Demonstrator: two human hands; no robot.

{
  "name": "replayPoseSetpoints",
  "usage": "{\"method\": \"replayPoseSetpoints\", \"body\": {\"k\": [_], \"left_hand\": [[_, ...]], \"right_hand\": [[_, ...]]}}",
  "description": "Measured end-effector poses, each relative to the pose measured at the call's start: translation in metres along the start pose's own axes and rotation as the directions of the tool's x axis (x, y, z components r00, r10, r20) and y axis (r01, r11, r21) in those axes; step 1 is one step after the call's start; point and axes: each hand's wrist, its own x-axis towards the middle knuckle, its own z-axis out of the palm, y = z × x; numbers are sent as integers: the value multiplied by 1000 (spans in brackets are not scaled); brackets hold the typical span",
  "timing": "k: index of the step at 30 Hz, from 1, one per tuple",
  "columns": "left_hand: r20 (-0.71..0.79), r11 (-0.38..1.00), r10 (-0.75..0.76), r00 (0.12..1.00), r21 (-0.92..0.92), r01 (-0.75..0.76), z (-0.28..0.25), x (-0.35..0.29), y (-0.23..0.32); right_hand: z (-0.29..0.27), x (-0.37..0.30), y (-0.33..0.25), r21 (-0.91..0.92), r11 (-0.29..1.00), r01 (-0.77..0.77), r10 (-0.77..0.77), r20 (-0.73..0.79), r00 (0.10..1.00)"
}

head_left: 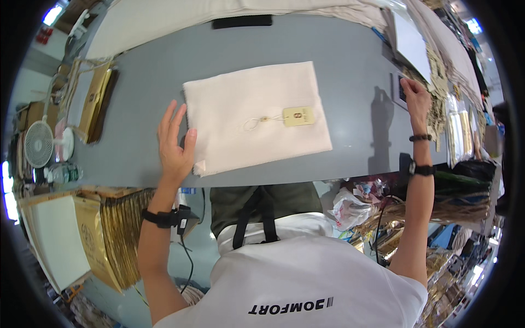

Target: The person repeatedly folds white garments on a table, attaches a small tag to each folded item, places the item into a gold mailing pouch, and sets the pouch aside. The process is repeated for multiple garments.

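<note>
A folded cream cloth (257,153) lies on the grey table in front of me. On top of it rests a yellow-gold hang tag (298,116) with a looped pale string (251,124) stretching to its left. At the cloth's left edge is my left hand (178,153), its fingers spread and nothing held; the thumb reaches the cloth's edge. Far to the right, my right hand (418,99) has its fingertips pinched together over a small dark card-like piece (402,90) in a clear holder or packet. What the fingertips grip is too small to make out.
A stack of gold packets (95,101) sits on the table's left, near a white fan (39,143) and a plastic bottle (64,173). A black bar-shaped object (241,21) lies at the back. White sheets (410,46) and tan cords (436,93) crowd the right side.
</note>
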Motion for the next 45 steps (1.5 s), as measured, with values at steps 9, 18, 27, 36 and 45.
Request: {"method": "replayPoseSetpoints", "body": {"k": [9,18,27,36,45], "left_hand": [[211,841,-101,972,-504,197,12,-2,104],[319,496,-232,919,-774,394,22,-8,102],[431,725,-215,876,-531,439,-3,-8,95],[411,773,-202,889,-490,403,0,-10,92],[212,650,-192,958,-704,286,14,-15,82]], "right_hand": [[62,-181,-204,801,587,-117,-420,425,802],[86,-234,-271,783,287,-552,-335,622,708],[82,-230,-263,636,536,556,-785,132,605],[84,-233,-267,511,494,704,-863,193,466],[83,-232,-273,661,614,-432,-381,727,571]]}}
